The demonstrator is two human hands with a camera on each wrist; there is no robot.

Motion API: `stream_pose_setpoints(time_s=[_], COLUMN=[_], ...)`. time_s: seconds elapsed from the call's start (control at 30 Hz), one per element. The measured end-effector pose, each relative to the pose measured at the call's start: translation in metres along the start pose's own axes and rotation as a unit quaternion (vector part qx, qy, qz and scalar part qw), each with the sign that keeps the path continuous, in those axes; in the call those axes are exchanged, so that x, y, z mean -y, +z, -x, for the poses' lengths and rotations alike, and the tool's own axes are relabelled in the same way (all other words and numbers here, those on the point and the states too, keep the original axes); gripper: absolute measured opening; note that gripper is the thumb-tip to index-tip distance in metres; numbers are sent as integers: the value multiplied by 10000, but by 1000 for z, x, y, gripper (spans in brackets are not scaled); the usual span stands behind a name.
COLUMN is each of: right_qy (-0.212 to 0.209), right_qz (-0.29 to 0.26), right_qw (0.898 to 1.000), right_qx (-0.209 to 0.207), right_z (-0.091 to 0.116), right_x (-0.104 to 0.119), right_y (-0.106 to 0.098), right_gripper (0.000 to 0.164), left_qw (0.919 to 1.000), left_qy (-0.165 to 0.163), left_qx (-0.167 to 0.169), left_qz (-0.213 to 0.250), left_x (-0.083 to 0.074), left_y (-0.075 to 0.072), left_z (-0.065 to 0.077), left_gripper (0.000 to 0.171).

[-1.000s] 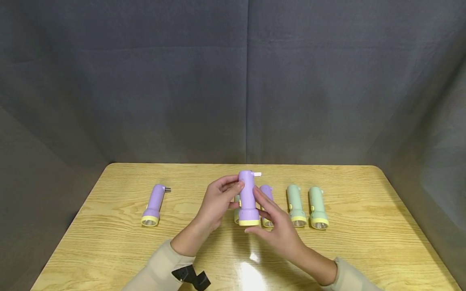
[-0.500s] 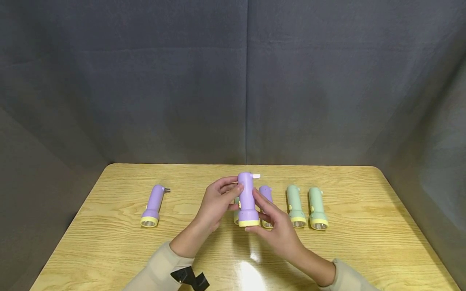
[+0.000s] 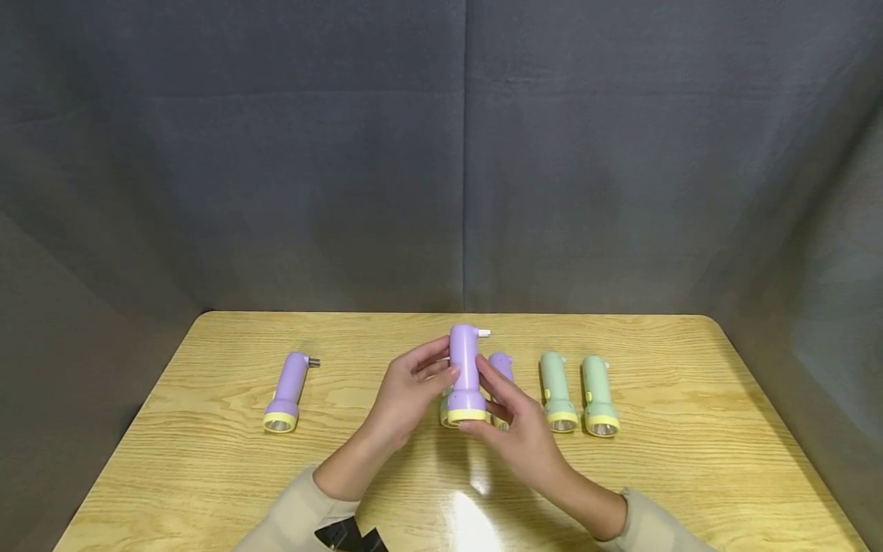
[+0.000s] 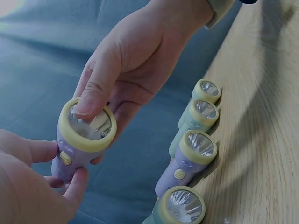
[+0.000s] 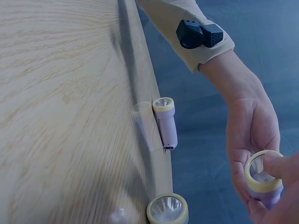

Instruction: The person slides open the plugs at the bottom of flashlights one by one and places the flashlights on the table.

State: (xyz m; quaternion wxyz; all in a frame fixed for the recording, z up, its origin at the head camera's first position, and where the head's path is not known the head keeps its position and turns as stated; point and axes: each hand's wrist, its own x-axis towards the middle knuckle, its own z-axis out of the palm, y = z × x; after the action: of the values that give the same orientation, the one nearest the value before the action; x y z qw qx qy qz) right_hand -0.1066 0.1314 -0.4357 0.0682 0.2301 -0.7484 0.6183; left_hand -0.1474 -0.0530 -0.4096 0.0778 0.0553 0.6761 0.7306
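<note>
In the head view a purple flashlight (image 3: 464,372) with a yellow rim is held up over the table, lens end down. A short plug (image 3: 484,333) sticks out to the right from its top. My left hand (image 3: 407,391) pinches the barrel from the left; in the left wrist view its fingertips lie beside the yellow switch (image 4: 65,158). From the right, my right hand (image 3: 520,425) grips the flashlight, its thumb (image 4: 89,100) over the lens. Behind the hands, another purple flashlight (image 3: 502,366) and a green one (image 3: 446,412) are partly hidden.
Two green flashlights (image 3: 556,387) (image 3: 599,391) lie to the right on the wooden table (image 3: 690,475). A purple flashlight (image 3: 290,387) with its metal prongs (image 3: 313,362) out lies at the left. A dark curtain (image 3: 331,169) hangs behind the table. A black device (image 3: 348,537) sits at the left sleeve.
The held flashlight has tilted slightly, its lens end rising a little and moving left. My left thumb has slid lower along the barrel. Both hands keep hold of it.
</note>
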Motion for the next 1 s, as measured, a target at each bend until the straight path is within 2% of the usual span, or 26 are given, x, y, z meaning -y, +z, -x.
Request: stream_pose_setpoints(time_s=[0.33, 0.6, 0.73, 1.0], right_qy=[114, 577, 778, 622], right_qz=[-393, -417, -436, -360], right_qw=[9991, 9974, 9960, 9969], right_qx=[64, 129, 110, 314], right_z=[-8, -18, -22, -30], right_x=[5, 3, 3, 3], right_y=[9, 22, 31, 45], right_gripper=[81, 81, 80, 80], left_qw=[9989, 9988, 9990, 9982], left_qy=[274, 155, 72, -86], left_qx=[10, -205, -206, -242], left_qz=[-372, -412, -395, -539], left_x=[-3, -2, -2, -2], left_y=[-6, -19, -27, -45], left_z=[4, 1, 1, 3], left_gripper=[49, 48, 48, 49])
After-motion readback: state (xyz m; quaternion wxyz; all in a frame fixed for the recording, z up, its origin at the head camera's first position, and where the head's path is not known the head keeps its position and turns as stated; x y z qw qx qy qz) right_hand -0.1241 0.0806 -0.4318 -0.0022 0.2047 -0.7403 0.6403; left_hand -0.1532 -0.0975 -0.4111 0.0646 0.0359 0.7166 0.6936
